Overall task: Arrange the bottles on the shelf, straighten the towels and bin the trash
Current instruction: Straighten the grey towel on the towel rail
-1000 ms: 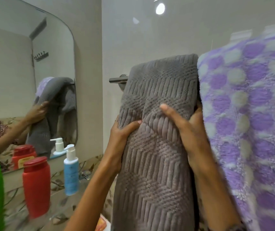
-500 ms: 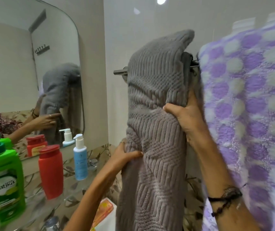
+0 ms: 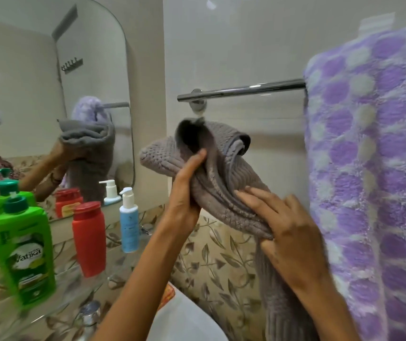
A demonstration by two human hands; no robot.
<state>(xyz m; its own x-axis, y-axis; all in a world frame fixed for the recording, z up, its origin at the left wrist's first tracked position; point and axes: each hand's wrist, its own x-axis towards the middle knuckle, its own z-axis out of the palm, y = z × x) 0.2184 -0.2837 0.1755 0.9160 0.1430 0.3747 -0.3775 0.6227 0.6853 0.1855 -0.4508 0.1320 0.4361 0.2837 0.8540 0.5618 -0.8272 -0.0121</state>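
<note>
Below the rail, the bunched grey towel hangs crumpled.

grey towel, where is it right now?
Head view, centre: the grey towel is off the towel rail, bunched below it in the left hand and right hand, left of the purple spotted towel.

grey ribbed towel | towel with purple and white dots | green Vatika bottle with teal cap | red bottle | light-blue pump bottle, white pump | beige leaf-patterned wall tiles
</note>
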